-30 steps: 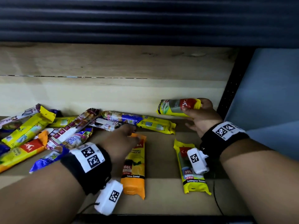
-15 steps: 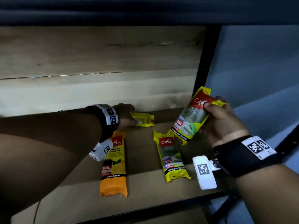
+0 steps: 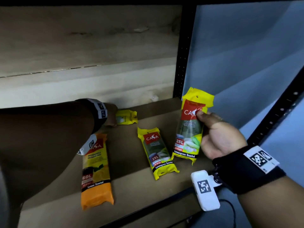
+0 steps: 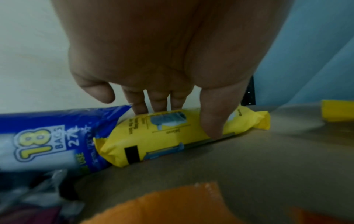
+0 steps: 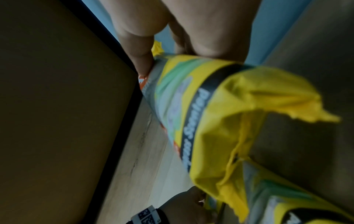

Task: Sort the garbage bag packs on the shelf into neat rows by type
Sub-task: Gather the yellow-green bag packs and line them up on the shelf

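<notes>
Nearest us on the shelf (image 3: 131, 195) lies the orange pack (image 3: 96, 171), flat, its long axis running near to far with the 60L end toward us. Just right of it, apart, lies a yellow 25L pack (image 3: 156, 153), also lengthwise near to far, tilted a little leftward at its far end. Further right, our right hand (image 3: 218, 137) grips a second yellow 25L pack (image 3: 190, 125) (image 5: 191, 106), thumb across its front and fingers behind; it stands almost upright, Lemongrass end down and close to the shelf. Farthest back, against the wooden rear board, our left hand (image 3: 111, 115) (image 4: 162, 60) grips a third yellow pack (image 3: 127, 117) (image 4: 172, 133), thumb on its near side, fingers over the far side; its long axis runs left to right. A blue pack (image 4: 47, 139) lies touching its left end
</notes>
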